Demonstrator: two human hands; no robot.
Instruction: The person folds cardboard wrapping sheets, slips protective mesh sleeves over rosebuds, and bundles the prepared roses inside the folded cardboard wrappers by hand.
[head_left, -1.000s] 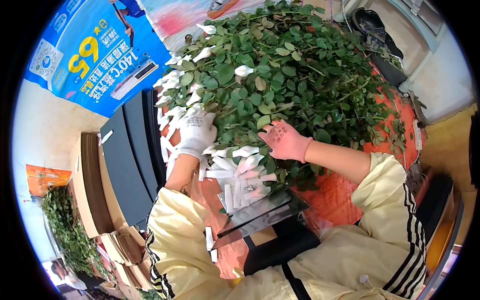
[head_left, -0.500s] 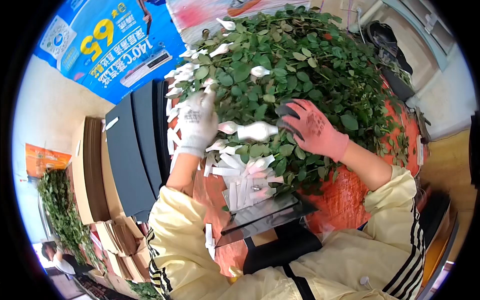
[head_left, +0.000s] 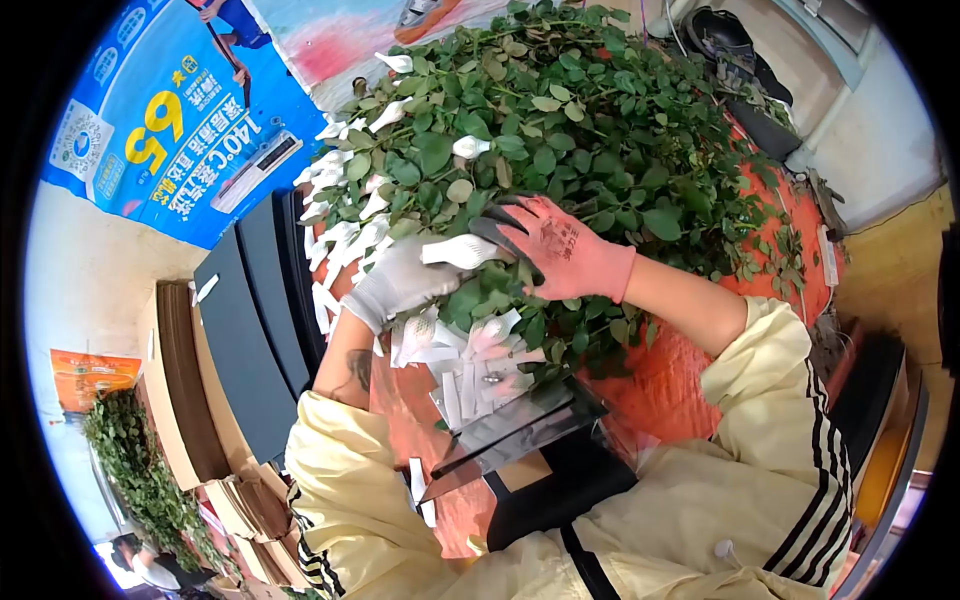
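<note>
So both arms stretch out over the red surface [head_left: 680,380], elbows bent and out wide, and the hands meet around the middle of it. The right hand [head_left: 565,250], pink glove, sits back-up with its dark fingertips curled onto the right end of a white mesh sleeve [head_left: 458,251], so yeah, it's gripping that. The left hand [head_left: 402,282], white glove, is under the sleeve's left end, but it's blurry and I can't tell if it's clenched on anything.

Room-wise, a heap of leafy stems [head_left: 610,150] hogs the far side and spills toward the right edge. Bare patches show by the near edge, either side of the clear plastic holder [head_left: 535,430]. Dark boards [head_left: 245,335] stand right along the left edge, so it's tight there.

Count: one mesh sleeve at the hands, one holder, one wrapped bud [head_left: 471,147] alone mid-heap, two white strips [head_left: 418,480] left of the holder. The white pile [head_left: 465,385] between hands and holder overlaps too much to count.
</note>
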